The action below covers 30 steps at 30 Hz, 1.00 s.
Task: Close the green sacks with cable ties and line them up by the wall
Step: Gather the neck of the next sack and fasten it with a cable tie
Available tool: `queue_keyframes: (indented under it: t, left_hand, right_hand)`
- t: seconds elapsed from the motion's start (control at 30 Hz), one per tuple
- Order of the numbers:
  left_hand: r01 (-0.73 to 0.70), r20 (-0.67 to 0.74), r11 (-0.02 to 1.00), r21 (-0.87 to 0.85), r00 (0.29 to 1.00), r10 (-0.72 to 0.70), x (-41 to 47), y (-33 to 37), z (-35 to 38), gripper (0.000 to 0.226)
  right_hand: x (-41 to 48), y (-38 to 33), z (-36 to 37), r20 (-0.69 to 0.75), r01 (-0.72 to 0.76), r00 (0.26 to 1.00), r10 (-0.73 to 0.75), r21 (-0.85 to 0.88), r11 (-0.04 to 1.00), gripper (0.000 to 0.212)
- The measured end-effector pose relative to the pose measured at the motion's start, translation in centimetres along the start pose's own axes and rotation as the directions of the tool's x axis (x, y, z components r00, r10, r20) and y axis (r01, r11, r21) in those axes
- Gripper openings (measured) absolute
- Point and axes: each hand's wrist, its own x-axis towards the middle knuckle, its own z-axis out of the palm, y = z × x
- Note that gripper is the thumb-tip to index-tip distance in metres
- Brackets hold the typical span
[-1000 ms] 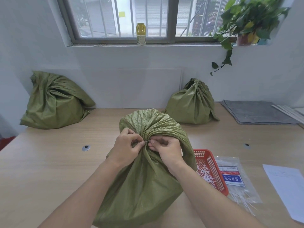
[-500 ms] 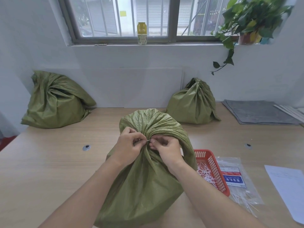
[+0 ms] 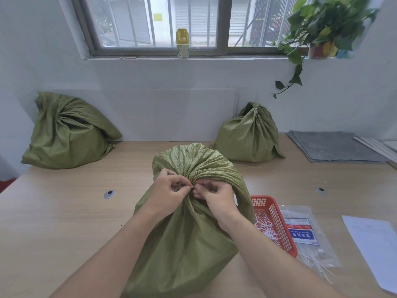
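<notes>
A green sack stands on the wooden table right in front of me, its top gathered into a neck and folded back. My left hand and my right hand meet at that neck, both pinching a thin white cable tie wrapped around it. Most of the tie is hidden by my fingers. A second green sack, tied at the top, stands against the wall at the back right. A third green sack slumps against the wall at the back left.
A red mesh basket with white cable ties sits right of the near sack, next to a clear bag of ties. White paper lies at the right edge, grey mats at the back right. A plant and a yellow bottle stand on the sill.
My hands stay at the sack's neck with only small finger movements on the tie. The sacks have not moved.
</notes>
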Motion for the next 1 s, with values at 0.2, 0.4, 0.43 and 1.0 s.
queue_keyframes:
  t: [0.2, 0.4, 0.43, 1.0]
  left_hand:
    - [0.006, -0.029, 1.0, 0.011, 1.0, -0.006, 0.0, -0.2, 0.2, 0.01]
    - [0.013, -0.069, 1.0, 0.027, 0.998, -0.011, 0.0, -0.3, 0.6, 0.003]
    - [0.01, -0.068, 1.0, 0.03, 0.998, -0.007, 0.0, -0.3, 0.6, 0.003]
    - [-0.331, -0.04, 0.931, 0.154, 0.94, 0.34, -0.1, -0.9, 0.3, 0.016]
  right_hand:
    - [-0.1, 0.0, 0.0, 0.013, -0.004, 1.0, 0.003, 0.002, 1.0, 0.008]
    - [0.0, -0.1, -0.1, 0.045, -0.029, 0.999, 0.027, 0.033, 0.999, 0.011]
    - [0.0, -0.1, -0.1, 0.047, -0.033, 0.998, 0.032, 0.025, 0.999, 0.011]
    - [-0.2, -1.5, -0.4, 0.035, 0.038, 0.999, -0.03, -0.237, 0.971, 0.012]
